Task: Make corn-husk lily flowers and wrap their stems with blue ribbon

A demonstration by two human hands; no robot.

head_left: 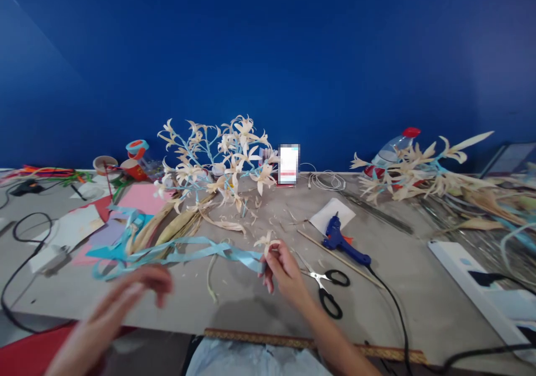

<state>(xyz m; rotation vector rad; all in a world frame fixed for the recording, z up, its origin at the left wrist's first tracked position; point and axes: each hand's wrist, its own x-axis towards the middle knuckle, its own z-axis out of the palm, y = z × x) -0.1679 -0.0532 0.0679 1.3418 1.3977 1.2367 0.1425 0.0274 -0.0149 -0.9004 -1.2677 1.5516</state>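
Note:
My right hand [281, 264] is closed in a pinch on a small cream-coloured handmade flower [267, 242], its petals standing above my fingers. A light-blue paper ribbon [201, 251] runs from that hand leftward over the table. My left hand [140, 286] hovers nearer the front edge, slightly blurred, fingers bent and apart, with nothing seen in it. Close to the right hand lie scissors [320, 277] with black handles, blades partly behind the fingers. A blue glue gun [345, 243] rests beyond them on a white sheet [322, 218].
Branches of cream flowers [234, 163] stand at the back, left of a lit phone [288, 163]. More flowers [402, 175] lie at right by a red-capped bottle [393, 150]. A thin stick [341, 258] and a white power strip [469, 292] lie right, coloured paper [144, 198] left.

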